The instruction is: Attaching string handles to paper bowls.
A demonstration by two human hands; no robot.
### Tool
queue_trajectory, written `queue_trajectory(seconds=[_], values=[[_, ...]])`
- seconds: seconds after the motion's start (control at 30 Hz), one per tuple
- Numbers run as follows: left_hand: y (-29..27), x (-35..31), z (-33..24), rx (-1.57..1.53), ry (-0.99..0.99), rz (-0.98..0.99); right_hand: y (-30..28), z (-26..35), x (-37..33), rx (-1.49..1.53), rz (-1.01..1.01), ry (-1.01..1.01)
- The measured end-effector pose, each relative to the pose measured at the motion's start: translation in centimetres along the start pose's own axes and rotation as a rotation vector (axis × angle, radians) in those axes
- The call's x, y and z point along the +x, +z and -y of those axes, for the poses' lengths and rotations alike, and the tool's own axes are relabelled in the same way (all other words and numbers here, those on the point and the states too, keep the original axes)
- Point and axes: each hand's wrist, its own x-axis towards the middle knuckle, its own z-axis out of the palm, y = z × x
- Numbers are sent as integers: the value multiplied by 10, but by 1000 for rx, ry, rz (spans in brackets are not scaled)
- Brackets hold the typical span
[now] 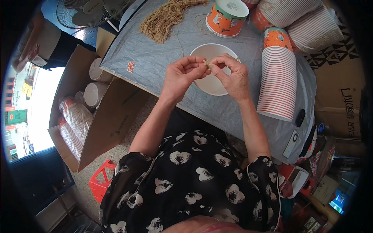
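Observation:
My left hand (pixel 182 75) and my right hand (pixel 233 75) meet fingertip to fingertip over a white paper tub (pixel 211 86). Both are closed in a pinch on a short piece of tan twine (pixel 207 62), most of it hidden by the fingers. The tub's open mouth faces up, and its inside looks white. Beyond my left hand lies a loose bundle of the same tan twine (pixel 161 22), with a thin strand trailing toward me. Behind the tub, an orange printed paper tub (pixel 224 21) stands upside down, its pale base up.
A long stack of nested paper tubs (pixel 276 83) lies to the right, with wrapped stacks (pixel 314 31) behind. A black object (pixel 300 118) and a phone-like device (pixel 291 143) sit near the table's right edge. At left are an open carton (pixel 105 120), a red stool (pixel 101 180) and another person (pixel 39 39).

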Motion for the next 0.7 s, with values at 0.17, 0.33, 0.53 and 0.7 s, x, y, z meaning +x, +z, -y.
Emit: queue_trajectory(seconds=[0.17,0.33,0.53,0.7], values=[[-1,1,0,10,-33,10,1,-1,0,25,-13,0],[-1,0,-5,84,-59,7,-1,-3,0,23,11,18],[-1,-1,-4,99,-30,9,-2,-5,-1,38,31,55],[1,0,-3,43,4,0,-2,-8,-2,95,20,87]])
